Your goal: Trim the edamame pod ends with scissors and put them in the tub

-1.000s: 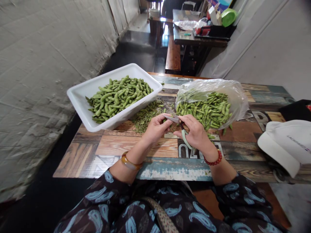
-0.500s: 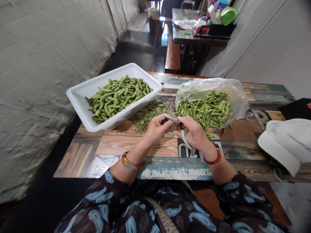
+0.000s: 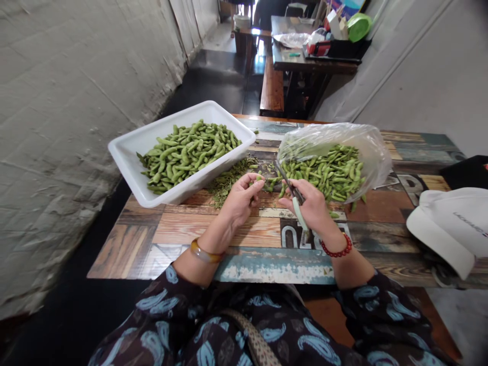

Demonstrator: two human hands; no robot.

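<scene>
My left hand (image 3: 242, 197) is closed in a pinch on a green soybean pod (image 3: 260, 177), mostly covered by the fingers. To its right, my right hand (image 3: 310, 203) is wrapped round a pair of scissors (image 3: 299, 214) with pale green handles. The blades point up and away from me and lie close together, apart from the left hand. Beyond the right hand, more soybean pods (image 3: 331, 175) spill from a clear plastic bag (image 3: 375, 147). A white plastic tub (image 3: 131, 179) on the left holds a heap of pods.
Trimmed stems and scraps (image 3: 224, 184) lie beside the tub on the patterned wooden table (image 3: 217, 229). At the right edge rests a white cap (image 3: 444, 218). A rough wall (image 3: 76, 101) runs along the left. Farther back are a bench (image 3: 272, 89) and another table (image 3: 292, 25).
The scissors have swung away from the left hand, and their blades have come together. My hands have moved slightly apart; the left still pinches a pod.
</scene>
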